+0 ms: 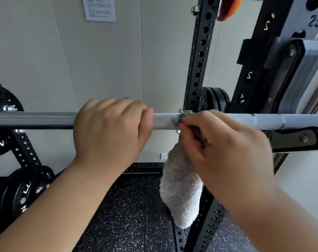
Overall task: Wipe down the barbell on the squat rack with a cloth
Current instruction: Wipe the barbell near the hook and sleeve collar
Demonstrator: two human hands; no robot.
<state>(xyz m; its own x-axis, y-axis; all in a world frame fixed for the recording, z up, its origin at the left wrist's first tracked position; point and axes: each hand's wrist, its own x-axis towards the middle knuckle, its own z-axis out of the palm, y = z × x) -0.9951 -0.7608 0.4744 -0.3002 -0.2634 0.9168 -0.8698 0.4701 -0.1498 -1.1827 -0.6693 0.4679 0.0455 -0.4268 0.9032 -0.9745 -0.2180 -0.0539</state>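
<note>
A grey steel barbell [165, 120] runs level across the view, resting on the black squat rack [200, 57]. My left hand [109, 128] grips the bar from above, left of centre, fingers curled over it. My right hand [225, 148] sits just right of it and pinches a grey terry cloth [180, 186] against the bar. A dark corner of the cloth lies on the knurled part; most of it hangs down below the bar.
Black weight plates [22, 190] are stored at the lower left and behind the upright [214, 99]. A black J-hook [300, 139] holds the bar at the right. A paper notice [99, 8] hangs on the pale wall. Speckled black rubber floor [132, 215] lies below.
</note>
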